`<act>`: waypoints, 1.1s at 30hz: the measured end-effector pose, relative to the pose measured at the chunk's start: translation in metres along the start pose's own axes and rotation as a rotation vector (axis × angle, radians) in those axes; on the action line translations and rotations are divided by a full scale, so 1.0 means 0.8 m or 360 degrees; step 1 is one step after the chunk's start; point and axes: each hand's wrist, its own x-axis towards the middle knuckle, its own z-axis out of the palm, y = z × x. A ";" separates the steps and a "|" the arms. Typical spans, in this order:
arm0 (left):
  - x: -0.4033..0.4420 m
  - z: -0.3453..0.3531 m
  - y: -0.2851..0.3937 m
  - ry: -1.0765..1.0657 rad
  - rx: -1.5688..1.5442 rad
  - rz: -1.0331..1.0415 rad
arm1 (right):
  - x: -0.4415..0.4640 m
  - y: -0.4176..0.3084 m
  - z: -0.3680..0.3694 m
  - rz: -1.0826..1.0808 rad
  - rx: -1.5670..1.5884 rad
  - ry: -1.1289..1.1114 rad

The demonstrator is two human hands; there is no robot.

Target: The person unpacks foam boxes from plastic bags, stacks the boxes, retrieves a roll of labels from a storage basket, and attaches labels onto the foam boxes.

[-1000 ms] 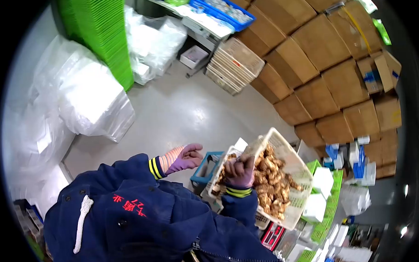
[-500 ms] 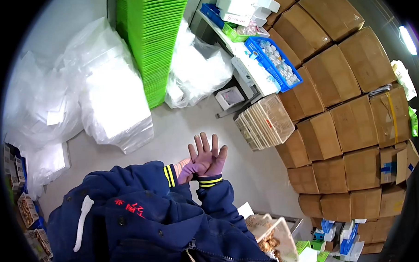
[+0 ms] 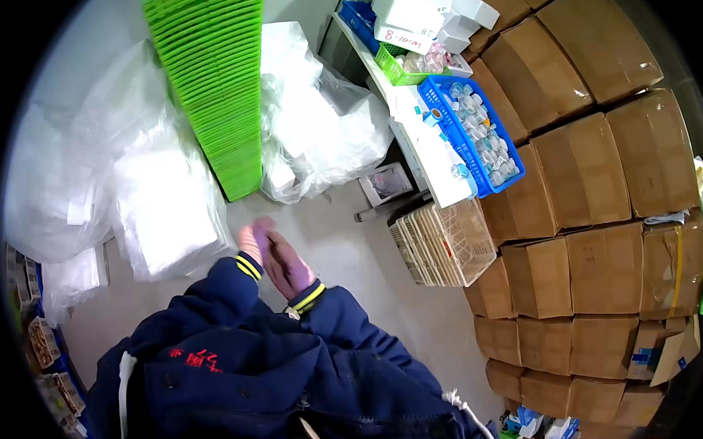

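Both my hands come together in front of my dark blue jacket, above the grey floor. On my right hand is a purple glove; its fingers look stretched out, close together, and reach up and left against my left hand. My left hand is smeared by motion, with pinkish material near the cuff and purple beyond it. How its fingers are held is hidden. No separate object shows between the hands.
Brown cartons form a wall at right. A white table carries a blue basket of small clear containers. Beige crates stand below it. A green stack rises between plastic-wrapped white bundles.
My hands have moved left in the view. My right hand's spread fingers have come together and turned toward my left hand. The camera view has shifted.
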 end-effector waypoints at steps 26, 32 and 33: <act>0.151 0.351 0.097 -0.1132 0.0128 -0.1088 | 0.193 -0.351 -0.128 -0.1166 -0.1489 0.1458; 0.217 0.470 0.060 -0.2122 0.2261 0.1200 | 0.234 -0.533 -0.161 -0.1196 -0.0999 0.1373; 0.235 0.490 0.042 -0.2004 0.1247 0.0257 | 0.246 -0.566 -0.172 -0.1448 -0.1090 0.1461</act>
